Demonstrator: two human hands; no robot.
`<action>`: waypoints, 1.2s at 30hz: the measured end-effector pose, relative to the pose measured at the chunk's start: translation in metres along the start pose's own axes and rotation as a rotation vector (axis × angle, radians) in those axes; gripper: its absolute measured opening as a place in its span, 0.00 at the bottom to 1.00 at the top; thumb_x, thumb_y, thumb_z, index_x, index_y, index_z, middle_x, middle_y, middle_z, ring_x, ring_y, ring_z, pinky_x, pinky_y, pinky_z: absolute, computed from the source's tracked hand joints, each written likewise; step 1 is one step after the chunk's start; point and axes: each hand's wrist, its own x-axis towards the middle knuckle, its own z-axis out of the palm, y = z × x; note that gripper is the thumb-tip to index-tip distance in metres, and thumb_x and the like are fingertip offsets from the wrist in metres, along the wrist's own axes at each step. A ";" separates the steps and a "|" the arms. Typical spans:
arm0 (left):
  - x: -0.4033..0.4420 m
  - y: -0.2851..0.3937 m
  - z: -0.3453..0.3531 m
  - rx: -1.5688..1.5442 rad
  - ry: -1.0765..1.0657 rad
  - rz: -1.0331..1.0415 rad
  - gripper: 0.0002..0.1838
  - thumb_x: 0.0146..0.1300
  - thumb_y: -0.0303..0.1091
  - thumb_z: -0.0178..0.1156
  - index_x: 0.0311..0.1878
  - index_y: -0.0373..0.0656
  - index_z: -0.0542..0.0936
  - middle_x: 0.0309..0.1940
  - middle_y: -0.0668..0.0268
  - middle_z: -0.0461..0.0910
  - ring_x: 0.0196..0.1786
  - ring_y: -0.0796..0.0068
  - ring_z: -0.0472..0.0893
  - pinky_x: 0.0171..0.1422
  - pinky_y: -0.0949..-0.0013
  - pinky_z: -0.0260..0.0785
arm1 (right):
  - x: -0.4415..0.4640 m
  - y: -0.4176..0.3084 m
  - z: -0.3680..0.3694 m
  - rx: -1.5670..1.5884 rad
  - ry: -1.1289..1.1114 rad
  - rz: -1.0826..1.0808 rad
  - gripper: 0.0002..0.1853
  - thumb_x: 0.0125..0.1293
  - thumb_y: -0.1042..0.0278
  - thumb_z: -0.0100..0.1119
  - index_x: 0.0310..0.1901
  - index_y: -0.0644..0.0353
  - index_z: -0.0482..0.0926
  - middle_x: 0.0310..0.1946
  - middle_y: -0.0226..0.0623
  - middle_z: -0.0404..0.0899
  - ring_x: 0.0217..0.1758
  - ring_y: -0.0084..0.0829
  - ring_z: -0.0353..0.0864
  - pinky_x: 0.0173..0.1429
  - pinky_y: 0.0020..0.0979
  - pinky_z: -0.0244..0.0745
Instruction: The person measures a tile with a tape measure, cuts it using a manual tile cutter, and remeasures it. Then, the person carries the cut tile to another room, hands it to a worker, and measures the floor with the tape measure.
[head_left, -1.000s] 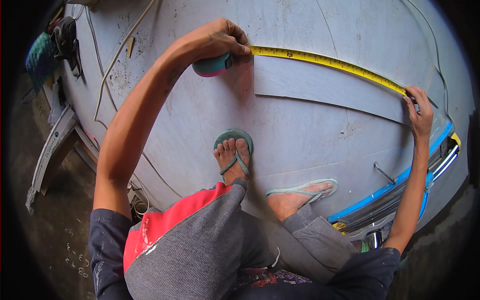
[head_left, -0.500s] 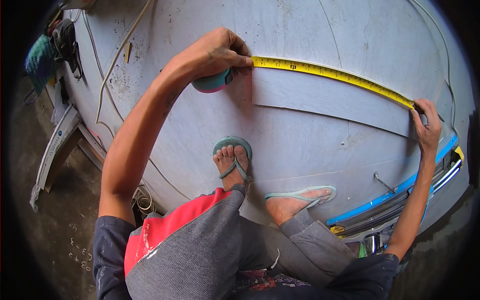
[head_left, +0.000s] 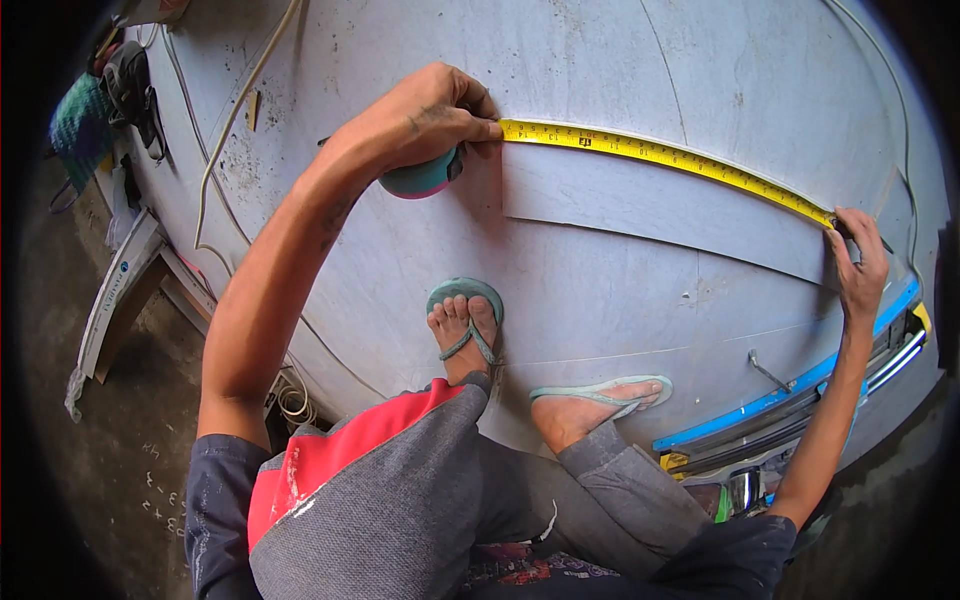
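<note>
A yellow tape measure is drawn out along the long upper edge of a narrow grey tile strip. My left hand is closed at the strip's left end, thumb and fingers pinching the blade; the teal tape case shows beneath my wrist. At the strip's right end, my right hand grips the tape's free end between thumb and fingers. A thin dark object juts out past the right fingers, too small to name.
Near my right forearm lies a blue-railed tile cutter with a metal handle. My sandalled feet stand on the large grey surface. Cables run along the left, beside a bent white panel. A dark bag lies upper left.
The tape and both hands have shifted slightly downward in the view. My hold on both ends of the tape stays the same.
</note>
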 end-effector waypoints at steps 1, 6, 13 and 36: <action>0.000 -0.001 0.000 -0.016 0.001 0.013 0.10 0.58 0.32 0.63 0.38 0.35 0.83 0.25 0.60 0.83 0.26 0.74 0.81 0.34 0.73 0.75 | -0.001 0.002 0.000 0.000 -0.012 0.002 0.14 0.57 0.80 0.63 0.47 0.64 0.80 0.43 0.40 0.79 0.45 0.32 0.80 0.51 0.29 0.75; -0.002 0.002 0.001 -0.007 0.008 0.012 0.10 0.58 0.32 0.62 0.38 0.35 0.83 0.25 0.60 0.83 0.26 0.74 0.81 0.34 0.73 0.75 | -0.004 -0.001 0.000 -0.007 -0.003 0.007 0.15 0.58 0.80 0.63 0.48 0.65 0.80 0.43 0.41 0.78 0.46 0.33 0.80 0.51 0.29 0.75; -0.002 0.000 0.004 0.058 0.030 0.001 0.11 0.58 0.33 0.62 0.39 0.35 0.83 0.26 0.59 0.83 0.28 0.72 0.82 0.37 0.70 0.75 | -0.002 -0.013 0.005 -0.111 0.042 0.015 0.13 0.58 0.79 0.61 0.47 0.63 0.80 0.41 0.39 0.79 0.44 0.34 0.80 0.49 0.31 0.75; 0.001 0.006 0.014 0.036 0.063 -0.038 0.10 0.57 0.30 0.56 0.31 0.30 0.80 0.20 0.61 0.78 0.25 0.75 0.76 0.33 0.71 0.69 | -0.004 -0.014 0.014 -0.021 0.144 0.054 0.12 0.53 0.79 0.64 0.41 0.63 0.80 0.34 0.40 0.79 0.38 0.40 0.80 0.43 0.34 0.76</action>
